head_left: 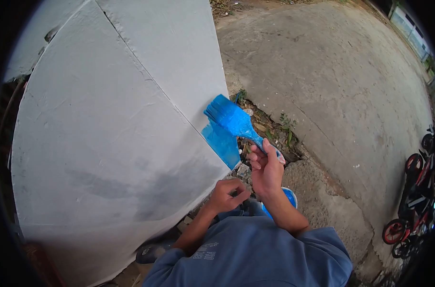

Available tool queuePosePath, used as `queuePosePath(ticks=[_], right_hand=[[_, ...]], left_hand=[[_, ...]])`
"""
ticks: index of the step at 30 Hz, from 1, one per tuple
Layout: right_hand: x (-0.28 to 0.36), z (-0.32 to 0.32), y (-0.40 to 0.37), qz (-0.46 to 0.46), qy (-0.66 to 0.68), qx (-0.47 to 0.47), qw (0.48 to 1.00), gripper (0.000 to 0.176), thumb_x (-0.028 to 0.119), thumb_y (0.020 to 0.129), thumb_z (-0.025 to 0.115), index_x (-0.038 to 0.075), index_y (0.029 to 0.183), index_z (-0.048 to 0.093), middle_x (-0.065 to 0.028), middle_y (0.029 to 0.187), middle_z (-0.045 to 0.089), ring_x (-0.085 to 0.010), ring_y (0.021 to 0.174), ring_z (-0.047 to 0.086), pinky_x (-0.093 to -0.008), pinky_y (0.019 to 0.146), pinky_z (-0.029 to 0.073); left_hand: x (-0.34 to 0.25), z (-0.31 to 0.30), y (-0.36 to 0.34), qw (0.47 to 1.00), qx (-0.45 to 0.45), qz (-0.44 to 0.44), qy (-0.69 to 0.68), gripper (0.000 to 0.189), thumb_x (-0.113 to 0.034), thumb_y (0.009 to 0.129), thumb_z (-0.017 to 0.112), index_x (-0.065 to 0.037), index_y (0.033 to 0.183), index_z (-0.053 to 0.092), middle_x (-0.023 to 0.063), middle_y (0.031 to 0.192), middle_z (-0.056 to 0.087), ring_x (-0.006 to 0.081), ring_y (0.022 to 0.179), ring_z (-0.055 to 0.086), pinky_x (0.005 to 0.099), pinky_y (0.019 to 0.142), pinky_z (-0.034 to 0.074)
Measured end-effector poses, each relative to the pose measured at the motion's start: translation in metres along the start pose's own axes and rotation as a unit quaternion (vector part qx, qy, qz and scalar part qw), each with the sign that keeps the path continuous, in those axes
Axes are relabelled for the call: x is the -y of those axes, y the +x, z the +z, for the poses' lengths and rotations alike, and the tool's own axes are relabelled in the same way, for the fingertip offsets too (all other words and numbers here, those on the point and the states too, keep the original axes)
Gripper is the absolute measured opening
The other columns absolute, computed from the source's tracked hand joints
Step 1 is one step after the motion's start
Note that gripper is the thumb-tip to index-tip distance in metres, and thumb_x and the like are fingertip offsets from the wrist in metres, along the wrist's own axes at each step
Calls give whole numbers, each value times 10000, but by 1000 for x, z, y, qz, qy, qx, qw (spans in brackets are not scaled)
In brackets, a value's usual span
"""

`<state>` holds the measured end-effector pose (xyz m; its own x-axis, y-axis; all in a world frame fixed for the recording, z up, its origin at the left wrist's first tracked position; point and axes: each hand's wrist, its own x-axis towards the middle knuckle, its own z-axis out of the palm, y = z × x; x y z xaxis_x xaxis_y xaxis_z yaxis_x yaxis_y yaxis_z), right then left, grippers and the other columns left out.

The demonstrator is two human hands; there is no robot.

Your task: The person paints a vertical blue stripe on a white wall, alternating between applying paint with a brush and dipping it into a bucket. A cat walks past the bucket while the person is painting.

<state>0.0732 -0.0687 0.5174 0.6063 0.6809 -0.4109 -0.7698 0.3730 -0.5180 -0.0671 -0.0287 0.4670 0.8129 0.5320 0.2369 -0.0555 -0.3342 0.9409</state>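
Right hand (266,167) grips blue brush (231,119) against grey wall (107,119); concrete ground (341,86).

The pale grey curved wall (107,119) looks like matt plaster, finely rough, with a darker mottled area low down. The bright blue paint patch (222,143) at its edge shines wet and smooth. The broad flat paintbrush (231,119) is coated in the same glossy blue. The cracked concrete ground (332,86) is coarse and dull, and the blue cloth shirt (255,253) is soft and matt.

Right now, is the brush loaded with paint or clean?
Loaded. The brush bristles are coated bright blue, at the white wall beside a blue patch; the right hand grips its handle.
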Motion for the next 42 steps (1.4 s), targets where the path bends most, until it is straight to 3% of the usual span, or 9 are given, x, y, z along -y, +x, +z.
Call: queuePosePath(ticks=[2,6,15,19,22,34,36,40,42], right_hand=[[3,2,-7,-44,24,82,995,189,230,949,601,43,967,614,-85,868,680,-115,676,591,-204,507,382],[-28,-12,23,-62,18,116,991,214,248,963,580,38,955,619,-83,864,683,-110,680,592,-203,513,389],[-117,-117,86,-45,-65,-59,995,170,209,926,638,39,922,634,-90,856,699,-95,638,602,-211,489,388],[-132,-152,93,-9,-134,-174,976,178,216,907,652,40,896,631,-77,830,698,-78,632,600,-207,489,389],[-134,-154,98,11,-159,-203,966,184,208,900,655,28,886,622,-84,811,695,-96,618,602,-216,496,400],[-41,-22,64,-19,-57,-97,993,159,149,894,639,12,971,618,-106,823,693,-133,638,613,-235,521,404],[-19,2,43,-32,-25,-54,998,168,158,891,647,19,982,618,-103,826,693,-138,645,613,-238,529,411],[9,23,20,-55,22,16,998,220,189,912,627,28,1059,593,-102,859,684,-142,680,613,-235,544,425],[20,27,14,-72,19,42,996,233,201,928,606,27,1081,578,-101,878,679,-140,701,609,-228,557,429]], left_hand=[[1,-4,-6,1000,-4,-17,17,168,-121,806,714,-20,713,618,79,667,628,177,595,610,289,564,465],[3,-8,-18,998,-6,-56,36,127,-98,817,689,-9,745,633,88,695,643,175,623,620,283,591,472],[7,-11,-39,994,-19,-86,70,163,-119,848,695,-5,746,638,86,703,647,161,633,621,275,599,474],[9,-6,-38,993,-7,-91,72,173,-136,852,700,-9,749,641,82,704,648,158,631,619,276,597,474],[6,-4,-34,994,2,-83,73,183,-145,852,703,-12,745,640,80,701,647,155,627,615,277,594,472],[0,0,-21,997,9,-51,53,189,-151,847,700,-9,743,632,87,687,638,164,626,610,280,597,467],[-3,2,-17,999,-12,-36,34,275,-240,849,718,-15,717,633,91,681,648,187,603,638,293,566,479],[-4,3,-11,999,0,-37,32,278,-243,842,725,-10,720,636,96,683,651,190,608,642,299,569,483],[-5,3,-10,998,20,-40,40,167,-137,841,703,-5,758,643,91,700,646,153,636,615,282,612,480]])
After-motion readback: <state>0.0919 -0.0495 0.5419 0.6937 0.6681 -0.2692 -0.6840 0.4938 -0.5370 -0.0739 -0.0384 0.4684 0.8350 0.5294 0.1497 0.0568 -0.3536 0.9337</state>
